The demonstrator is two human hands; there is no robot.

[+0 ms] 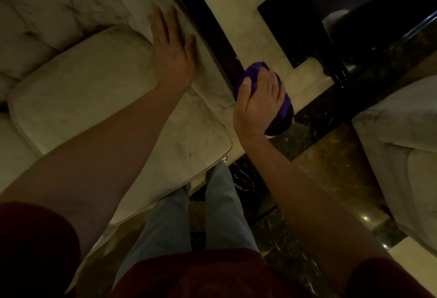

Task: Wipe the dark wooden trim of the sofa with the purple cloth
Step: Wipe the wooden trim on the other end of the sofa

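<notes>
1. Sofa [94,99]: a pale upholstered seat with a tufted back, filling the left half of the head view. A second pale seat [399,146] stands at the right edge, cut off by the frame.
2. Floor [331,174]: dark veined stone with a lighter band. The person's legs in light trousers [220,203] stand on it, just beside the sofa's front corner.
3. Dark wooden trim [212,25]: a glossy black curved strip running along the outer side of the sofa arm, from the top of the view down to the cloth. Its lower end lies under the cloth and hand.
4. Left hand [172,47]: flat and spread, palm down on the padded arm, just beside the trim. It appears to brace the body and holds nothing.
5. Right hand [260,101]: curled over the bunched cloth, fingers wrapped around it and thumb on top, pressing it at the lower end of the trim.
6. Purple cloth [281,118]: wadded, mostly covered by the hand, with its lower part hanging toward the floor.
7. Progress: wiping looks under way at the lower end. The long upper run probably remains, though its sheen does not show whether it has been wiped.
8. Unclear: dim light hides any dust, and contact between cloth and trim is hidden.
</notes>
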